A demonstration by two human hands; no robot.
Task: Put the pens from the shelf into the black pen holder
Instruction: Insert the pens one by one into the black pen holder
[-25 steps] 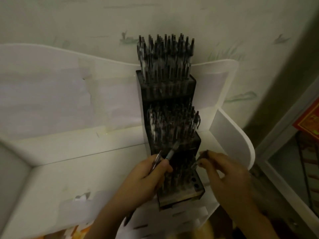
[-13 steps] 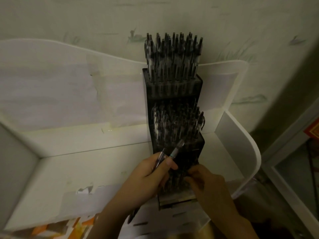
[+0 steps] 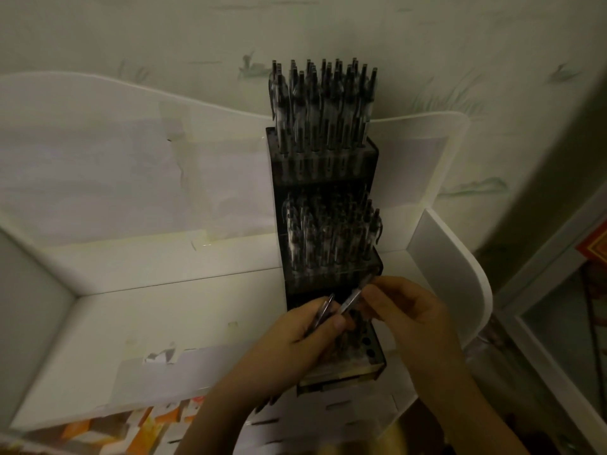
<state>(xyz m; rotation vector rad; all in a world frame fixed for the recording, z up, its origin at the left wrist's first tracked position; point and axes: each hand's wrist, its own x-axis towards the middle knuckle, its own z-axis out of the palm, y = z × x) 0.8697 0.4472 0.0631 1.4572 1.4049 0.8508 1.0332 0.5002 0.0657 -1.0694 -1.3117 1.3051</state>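
Hands point(image 3: 354, 326) over pen holder's point(image 3: 374, 372) front row

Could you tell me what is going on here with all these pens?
A person is filling a tiered black pen holder on a white shelf. The left hand grips a few pens, and the right hand pinches one of them. The upper tiers look full; the front tier still shows open holes.

Looking forward and steeply down from head height, close over the white shelf point(image 3: 170, 326). Facing the wall, with the black pen holder point(image 3: 323, 178) at frame centre and both hands entering from the lower edge. One wide-angle view only.
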